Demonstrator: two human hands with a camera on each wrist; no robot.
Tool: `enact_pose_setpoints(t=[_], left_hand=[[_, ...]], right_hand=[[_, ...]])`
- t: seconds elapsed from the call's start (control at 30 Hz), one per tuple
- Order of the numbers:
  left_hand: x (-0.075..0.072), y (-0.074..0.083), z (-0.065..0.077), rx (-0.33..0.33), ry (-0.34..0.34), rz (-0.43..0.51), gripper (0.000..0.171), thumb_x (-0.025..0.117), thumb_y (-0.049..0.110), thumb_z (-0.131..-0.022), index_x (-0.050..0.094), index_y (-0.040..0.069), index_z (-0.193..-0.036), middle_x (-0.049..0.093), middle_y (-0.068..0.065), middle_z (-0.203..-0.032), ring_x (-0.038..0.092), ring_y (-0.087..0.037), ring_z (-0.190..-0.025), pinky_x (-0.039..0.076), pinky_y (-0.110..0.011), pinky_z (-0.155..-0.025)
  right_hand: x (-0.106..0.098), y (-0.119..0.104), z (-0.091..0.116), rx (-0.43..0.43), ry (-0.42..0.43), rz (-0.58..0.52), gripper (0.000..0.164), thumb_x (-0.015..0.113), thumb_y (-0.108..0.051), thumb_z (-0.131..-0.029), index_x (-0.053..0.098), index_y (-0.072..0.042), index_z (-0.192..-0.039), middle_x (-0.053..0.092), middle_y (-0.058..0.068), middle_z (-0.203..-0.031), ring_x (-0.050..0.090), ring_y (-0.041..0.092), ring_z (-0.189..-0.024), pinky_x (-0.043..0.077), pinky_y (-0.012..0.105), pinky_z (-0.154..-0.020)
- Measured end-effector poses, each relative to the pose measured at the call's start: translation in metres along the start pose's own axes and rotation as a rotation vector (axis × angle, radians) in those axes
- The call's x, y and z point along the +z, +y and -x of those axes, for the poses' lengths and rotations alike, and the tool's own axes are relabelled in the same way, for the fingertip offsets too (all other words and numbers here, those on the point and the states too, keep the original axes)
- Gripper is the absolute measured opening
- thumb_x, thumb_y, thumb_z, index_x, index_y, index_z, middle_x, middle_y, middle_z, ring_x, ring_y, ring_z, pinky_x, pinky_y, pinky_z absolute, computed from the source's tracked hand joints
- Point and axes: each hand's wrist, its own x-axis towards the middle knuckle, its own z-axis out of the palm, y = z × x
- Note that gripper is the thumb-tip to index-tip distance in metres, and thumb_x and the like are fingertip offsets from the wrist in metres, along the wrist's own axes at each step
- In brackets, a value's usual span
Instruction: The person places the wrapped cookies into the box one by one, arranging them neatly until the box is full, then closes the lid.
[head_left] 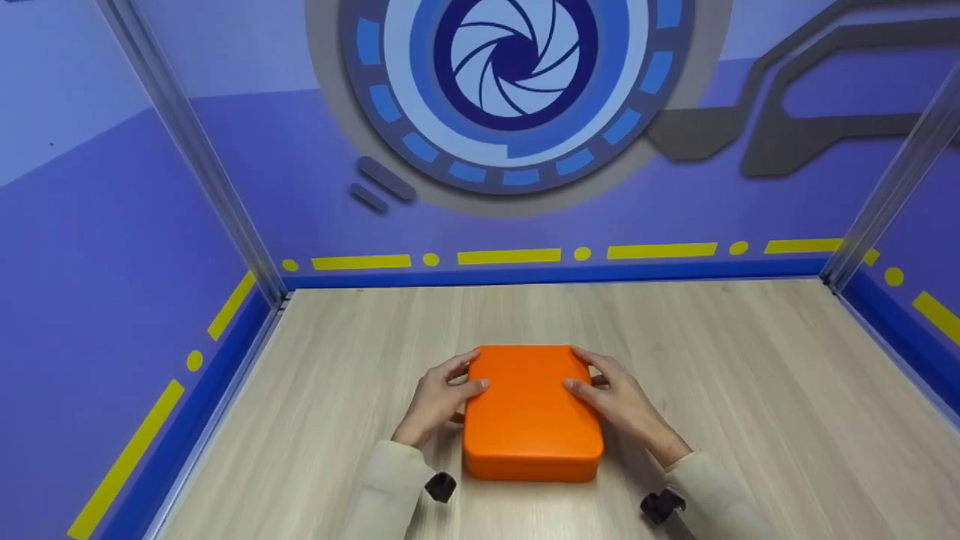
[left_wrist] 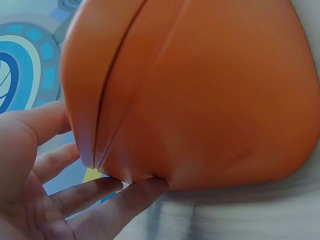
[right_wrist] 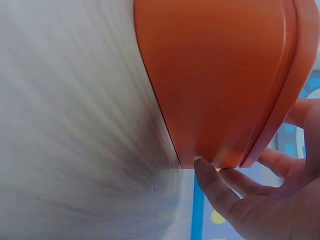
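An orange box [head_left: 532, 412] with rounded corners and a smooth lid is in front of me on the table. My left hand [head_left: 439, 394] grips its left side, thumb on the lid and fingers round the far left corner. On the right side my right hand [head_left: 619, 394] grips it likewise, its thumb on top. A seam between lid and body runs along the side of the orange box [left_wrist: 215, 95] in the left wrist view. In the right wrist view, fingertips [right_wrist: 205, 167] touch the far end of the box's side, below the seam.
Pale wood-grain tabletop [head_left: 360, 352] surrounds the box. Behind it stands a blue-purple printed wall panel [head_left: 525, 232], with further panels at the left and right. Metal corner posts [head_left: 202, 157] join them. A black wrist device [head_left: 441, 487] sits at the left cuff, another [head_left: 661, 506] at the right.
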Motion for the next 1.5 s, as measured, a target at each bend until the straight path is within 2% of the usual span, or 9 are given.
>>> enact_pose_setpoints(t=[0.23,0.5,0.67,0.8,1.07,1.3,1.5], left_hand=[[0.001,-0.003,0.001,0.004,0.001,0.009,0.06,0.077,0.025,-0.1,0.056,0.02,-0.157,0.055,-0.017,-0.155,0.073,-0.028,-0.11,0.066,-0.043,-0.071],[0.002,-0.002,0.002,0.007,-0.002,0.006,0.062,0.077,0.025,-0.1,0.055,0.018,-0.158,0.054,-0.016,-0.157,0.072,-0.028,-0.113,0.066,-0.041,-0.071],[0.0,-0.003,0.014,0.021,-0.033,0.003,0.063,0.078,0.024,-0.099,0.055,0.015,-0.157,0.048,-0.02,-0.16,0.073,-0.026,-0.11,0.065,-0.039,-0.071],[-0.003,0.0,0.027,0.021,-0.067,0.02,0.063,0.08,0.022,-0.098,0.056,0.015,-0.156,0.049,-0.021,-0.159,0.071,-0.027,-0.114,0.065,-0.039,-0.075],[-0.002,-0.001,0.045,-0.017,-0.09,-0.014,0.06,0.082,0.025,-0.095,0.062,0.019,-0.152,0.054,-0.02,-0.154,0.07,-0.027,-0.116,0.065,-0.037,-0.074],[-0.001,-0.006,0.061,0.012,-0.102,-0.026,0.061,0.082,0.03,-0.096,0.061,0.02,-0.153,0.053,-0.022,-0.154,0.067,-0.032,-0.122,0.065,-0.041,-0.071],[0.0,-0.009,0.065,0.03,-0.105,-0.004,0.062,0.082,0.029,-0.095,0.062,0.021,-0.153,0.053,-0.021,-0.155,0.067,-0.033,-0.124,0.065,-0.042,-0.07]], right_hand=[[0.001,-0.001,0.001,0.01,0.001,0.006,0.069,0.074,-0.042,-0.101,0.05,-0.02,-0.161,0.053,0.01,-0.154,0.06,0.03,-0.118,0.052,0.047,-0.099],[0.001,-0.001,0.002,0.004,0.014,-0.008,0.069,0.075,-0.04,-0.1,0.05,-0.018,-0.161,0.054,0.011,-0.151,0.062,0.03,-0.118,0.054,0.046,-0.1],[0.0,-0.003,0.01,-0.005,0.006,-0.011,0.071,0.077,-0.039,-0.099,0.05,-0.016,-0.161,0.052,0.013,-0.154,0.062,0.033,-0.122,0.054,0.051,-0.104],[-0.004,-0.007,0.02,-0.022,-0.014,-0.035,0.069,0.08,-0.035,-0.097,0.054,-0.016,-0.158,0.051,0.013,-0.155,0.063,0.033,-0.123,0.054,0.052,-0.104],[-0.01,-0.011,0.043,-0.029,-0.106,-0.066,0.068,0.081,-0.036,-0.097,0.055,-0.016,-0.156,0.048,0.016,-0.156,0.063,0.031,-0.122,0.056,0.047,-0.101],[-0.012,-0.009,0.061,-0.038,-0.164,-0.09,0.071,0.081,-0.037,-0.097,0.053,-0.012,-0.157,0.046,0.02,-0.157,0.063,0.033,-0.123,0.058,0.044,-0.099],[-0.012,-0.005,0.066,-0.029,-0.176,-0.089,0.071,0.081,-0.038,-0.097,0.053,-0.014,-0.158,0.045,0.02,-0.157,0.064,0.033,-0.123,0.059,0.039,-0.097]])
